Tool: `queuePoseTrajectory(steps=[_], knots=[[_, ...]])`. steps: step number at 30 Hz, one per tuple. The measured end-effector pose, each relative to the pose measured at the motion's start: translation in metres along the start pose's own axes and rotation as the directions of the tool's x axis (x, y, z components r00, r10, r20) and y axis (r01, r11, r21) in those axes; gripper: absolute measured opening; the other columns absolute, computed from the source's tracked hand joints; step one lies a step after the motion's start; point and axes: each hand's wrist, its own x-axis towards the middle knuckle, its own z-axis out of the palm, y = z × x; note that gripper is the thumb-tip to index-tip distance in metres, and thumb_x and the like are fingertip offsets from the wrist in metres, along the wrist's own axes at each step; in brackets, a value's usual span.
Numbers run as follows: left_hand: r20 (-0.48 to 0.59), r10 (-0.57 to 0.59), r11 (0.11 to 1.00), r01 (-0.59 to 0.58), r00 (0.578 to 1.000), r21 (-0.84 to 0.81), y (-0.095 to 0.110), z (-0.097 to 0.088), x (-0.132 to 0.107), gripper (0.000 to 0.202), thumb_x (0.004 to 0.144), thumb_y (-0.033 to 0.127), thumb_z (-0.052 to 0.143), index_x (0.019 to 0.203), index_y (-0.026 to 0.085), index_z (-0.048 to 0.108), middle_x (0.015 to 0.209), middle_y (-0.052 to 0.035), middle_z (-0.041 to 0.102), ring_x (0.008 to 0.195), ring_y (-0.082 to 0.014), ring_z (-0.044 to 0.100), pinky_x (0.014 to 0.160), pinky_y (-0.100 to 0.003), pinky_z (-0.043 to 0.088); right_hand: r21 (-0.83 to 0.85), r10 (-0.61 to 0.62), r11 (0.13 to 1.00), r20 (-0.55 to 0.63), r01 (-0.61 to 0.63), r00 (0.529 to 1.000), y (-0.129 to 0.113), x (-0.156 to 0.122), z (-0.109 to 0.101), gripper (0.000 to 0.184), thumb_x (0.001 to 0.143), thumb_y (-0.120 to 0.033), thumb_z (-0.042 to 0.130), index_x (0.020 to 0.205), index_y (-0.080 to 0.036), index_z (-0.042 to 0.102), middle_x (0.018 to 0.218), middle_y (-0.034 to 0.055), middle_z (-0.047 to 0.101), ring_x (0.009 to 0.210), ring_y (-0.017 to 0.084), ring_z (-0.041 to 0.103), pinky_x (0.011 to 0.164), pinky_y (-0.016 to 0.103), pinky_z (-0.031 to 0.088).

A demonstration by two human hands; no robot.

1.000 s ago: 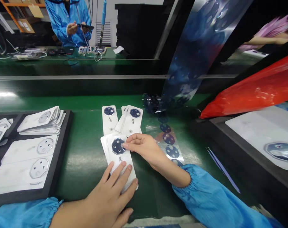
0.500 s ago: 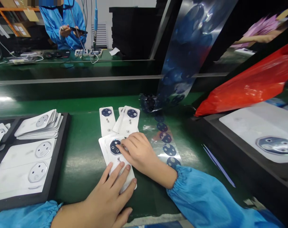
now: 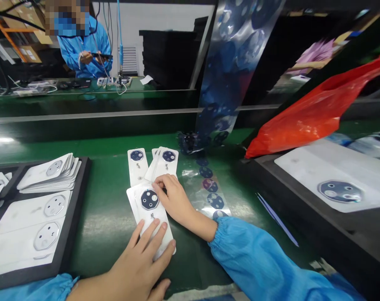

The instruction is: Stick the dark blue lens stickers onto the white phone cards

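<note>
A white phone back panel (image 3: 161,213) lies on a similar one in front of me. Its upper end bears a dark eight-sided camera sticker (image 3: 150,200) with pale circles. My left hand (image 3: 139,261) rests flat on the panel's lower part, fingers spread. At the panel's upper right corner, just beyond the sticker, my right hand (image 3: 175,200) has thumb and forefinger brought together. Whatever may be between those fingertips is too small to make out. Farther back lie more white panels with dark stickers, one panel (image 3: 137,167) apart and others (image 3: 166,165) overlapping.
A black tray (image 3: 80,188) at left holds stacked white panels. To the right lies a clear film strip (image 3: 194,188) of dark stickers, with blue tweezers (image 3: 278,219) beyond. Another black tray (image 3: 303,225) and a red bag (image 3: 303,121) stand right. A person (image 3: 83,54) works opposite.
My right hand has moved from the camera sticker up to the panel's top right corner, uncovering the sticker. My left hand stays on the panel. The view has shifted slightly.
</note>
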Motion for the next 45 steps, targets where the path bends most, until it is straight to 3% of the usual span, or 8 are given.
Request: queuePoseTrajectory(steps=[11,18,23,27,33,38,42,45], knots=[[-0.041,-0.025,0.994,0.029,0.999,0.105,-0.001,0.001,0.001,0.093,0.071,0.033,0.066,0.155,0.022,0.029,0.156,-0.0301,0.023,0.143,-0.0507,0.025,0.104,-0.066,0.027,0.472,0.262,0.862,-0.103,-0.185,0.959,0.027,0.020,-0.036,0.033,0.094,-0.053,0.052,0.108,-0.024,0.046,0.085,0.0007,0.067,0.074,0.019,0.066,0.065,0.031,0.052],[-0.025,0.011,0.974,-0.005,1.000,0.225,-0.012,0.013,-0.004,0.082,0.078,0.048,0.064,0.151,0.020,0.038,0.155,-0.0224,0.035,0.140,-0.0463,0.034,0.108,-0.057,0.030,0.099,0.187,0.982,-0.330,-0.163,0.925,0.082,0.078,-0.060,0.028,0.086,-0.037,0.068,0.104,-0.016,0.063,0.086,0.0067,0.069,0.084,0.023,0.065,0.084,0.039,0.051],[-0.078,0.071,0.962,-0.048,0.994,0.268,-0.023,0.014,-0.003,0.077,0.080,0.052,0.063,0.149,0.022,0.043,0.149,-0.0191,0.046,0.137,-0.0429,0.038,0.111,-0.053,0.025,-0.147,0.061,0.985,-0.174,-0.087,0.983,0.101,0.057,-0.118,0.014,0.090,-0.021,0.061,0.094,-0.017,0.073,0.098,0.0079,0.073,0.093,0.022,0.068,0.093,0.037,0.050],[-0.143,0.044,0.978,-0.014,0.989,0.207,-0.021,0.021,-0.007,0.067,0.090,0.051,0.053,0.151,0.028,0.041,0.147,-0.0172,0.049,0.146,-0.0411,0.027,0.117,-0.057,0.014,-0.247,-0.021,0.969,0.052,0.033,0.998,0.119,0.023,-0.155,0.033,0.089,-0.026,0.069,0.123,-0.024,0.070,0.125,0.0061,0.070,0.119,0.023,0.063,0.103,0.036,0.048],[-0.230,0.001,0.997,0.016,0.973,0.073,-0.013,0.022,-0.011,0.061,0.099,0.033,0.038,0.157,0.018,0.027,0.148,-0.0141,0.051,0.151,-0.0317,0.022,0.122,-0.056,0.014,-0.390,-0.070,0.915,0.106,0.106,0.992,0.135,0.008,-0.150,0.043,0.094,-0.034,0.066,0.136,-0.024,0.062,0.127,0.0114,0.067,0.128,0.028,0.054,0.116,0.055,0.030],[-0.323,0.153,0.988,-0.137,0.934,0.072,-0.015,0.012,-0.002,0.043,0.092,0.011,0.045,0.133,0.014,0.059,0.136,-0.0065,0.063,0.150,-0.0283,0.027,0.125,-0.055,0.007,-0.442,-0.104,0.886,0.103,0.140,0.989,0.128,0.011,-0.147,0.028,0.094,-0.030,0.065,0.121,-0.024,0.069,0.110,0.0060,0.070,0.118,0.024,0.057,0.121,0.057,0.015],[-0.421,0.288,0.957,-0.247,0.860,0.150,-0.017,0.016,-0.002,0.021,0.097,0.018,0.052,0.104,0.024,0.070,0.136,-0.0002,0.063,0.144,-0.0272,0.039,0.125,-0.057,0.013,-0.422,-0.092,0.897,0.110,0.130,0.990,0.118,0.011,-0.144,0.014,0.094,-0.024,0.063,0.107,-0.022,0.069,0.103,0.0039,0.069,0.103,0.021,0.064,0.121,0.056,0.016],[-0.380,0.266,0.964,-0.244,0.886,0.106,-0.014,0.019,-0.006,0.011,0.097,0.023,0.060,0.099,0.027,0.070,0.133,0.0013,0.065,0.142,-0.0253,0.043,0.125,-0.055,0.016,-0.361,-0.038,0.930,0.110,0.076,0.993,0.109,0.010,-0.144,0.008,0.094,-0.026,0.061,0.097,-0.022,0.068,0.093,0.0008,0.070,0.090,0.020,0.066,0.118,0.055,0.024]])
